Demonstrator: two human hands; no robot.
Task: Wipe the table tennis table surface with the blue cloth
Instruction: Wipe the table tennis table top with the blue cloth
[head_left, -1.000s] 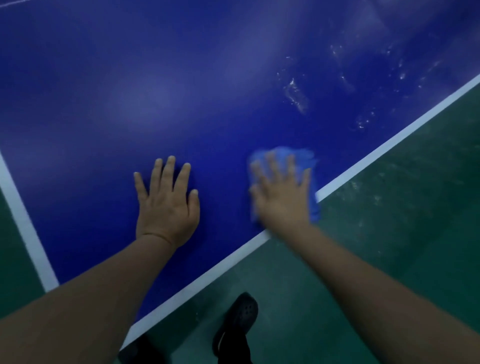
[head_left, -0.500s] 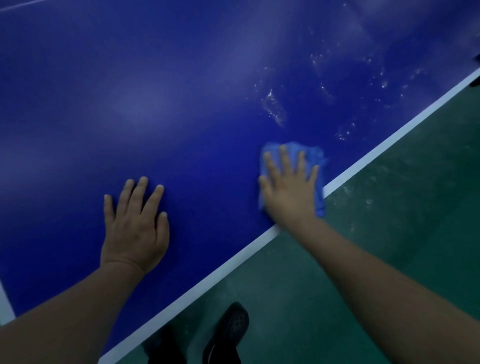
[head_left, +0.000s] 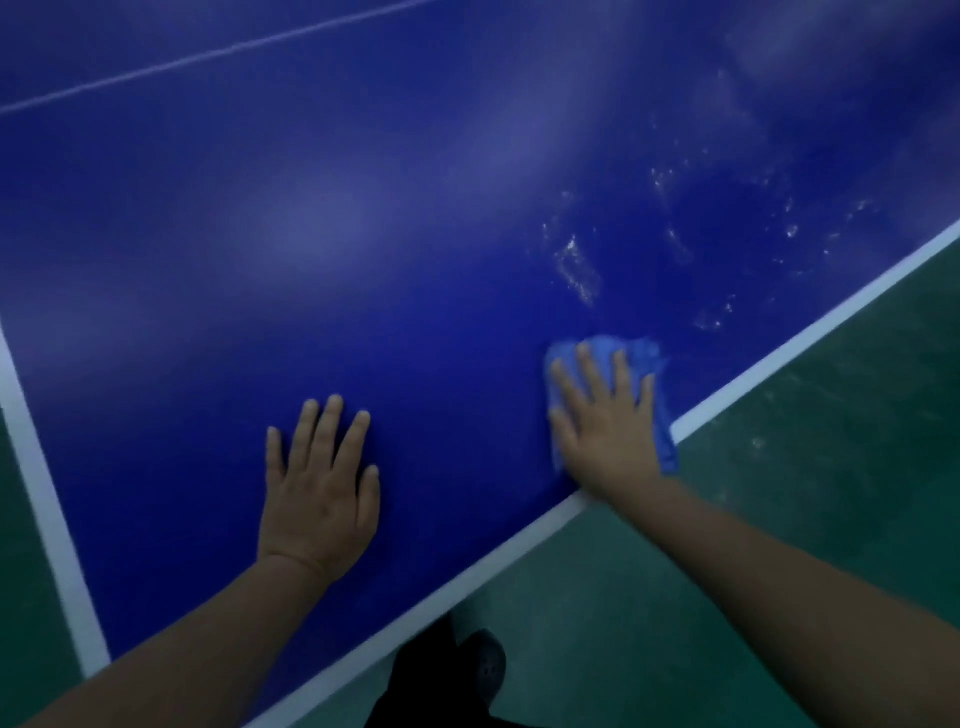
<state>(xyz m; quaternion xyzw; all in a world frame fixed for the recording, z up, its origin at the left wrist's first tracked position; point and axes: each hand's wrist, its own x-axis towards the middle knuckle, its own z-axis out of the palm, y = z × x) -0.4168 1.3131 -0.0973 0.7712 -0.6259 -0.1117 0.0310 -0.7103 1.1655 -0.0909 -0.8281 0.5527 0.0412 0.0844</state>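
The right hand (head_left: 605, 436) lies flat on the blue cloth (head_left: 631, 353), fingers (head_left: 589, 371) straight and spread, pressing it to the desk (head_left: 363, 234) right at the near white edge line (head_left: 467, 577); nothing is clenched around the cloth, it is only pinned under the palm. The left hand (head_left: 319, 499) rests open on bare surface just beside it, fingers released, probably taking some body weight. The main risk is the cloth's near corner, which seems to overhang the edge: a stroke drawn toward the body could drag it off onto the green floor (head_left: 805, 493). The pale wet-looking smears (head_left: 579, 270) sit just beyond the cloth, though the blur makes it hard to tell whether they are water or residue; a light pass may only spread them. A flat palm may also slide over the cloth.
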